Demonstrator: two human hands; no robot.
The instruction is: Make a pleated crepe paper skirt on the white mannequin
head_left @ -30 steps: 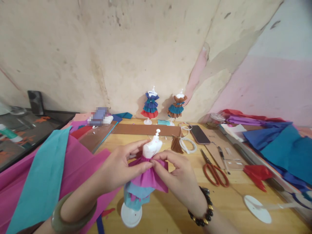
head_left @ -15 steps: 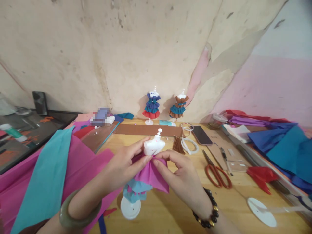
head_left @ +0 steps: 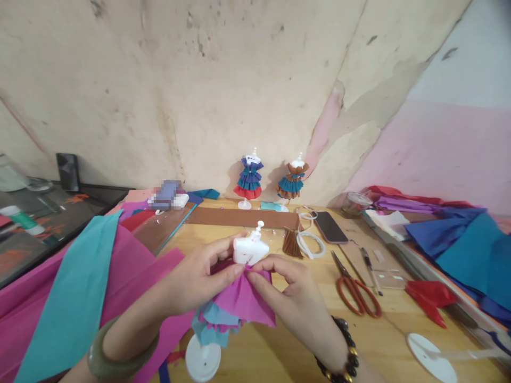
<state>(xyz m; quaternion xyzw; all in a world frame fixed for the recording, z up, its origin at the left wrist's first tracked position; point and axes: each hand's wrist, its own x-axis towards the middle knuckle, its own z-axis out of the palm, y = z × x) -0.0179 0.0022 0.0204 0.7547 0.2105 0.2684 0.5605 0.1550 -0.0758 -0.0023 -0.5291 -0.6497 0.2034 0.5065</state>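
Observation:
A small white dress-form mannequin (head_left: 250,250) is tilted between my hands, its round white base (head_left: 203,359) toward me. Light-blue ruffles with pink edging (head_left: 213,322) ring its lower part. Over them lies a magenta crepe paper piece (head_left: 245,300), gathered at the waist. My left hand (head_left: 207,271) wraps the mannequin's left side, thumb pressing the paper at the waist. With thumb and forefinger, my right hand (head_left: 285,284) pinches the magenta paper's gathered top edge. The fingers behind the mannequin are partly hidden.
Two finished mini dresses, one blue and red (head_left: 249,175), one brown and teal (head_left: 293,181), stand by the wall. Right lie orange-handled scissors (head_left: 357,292), a phone (head_left: 330,227), a pen (head_left: 371,271) and another white base (head_left: 431,357). Magenta and turquoise sheets (head_left: 75,298) spread left.
The mannequin has tipped a little more, its base swinging toward me and left. Both hands have stayed at the waist, the right still pinching the magenta paper.

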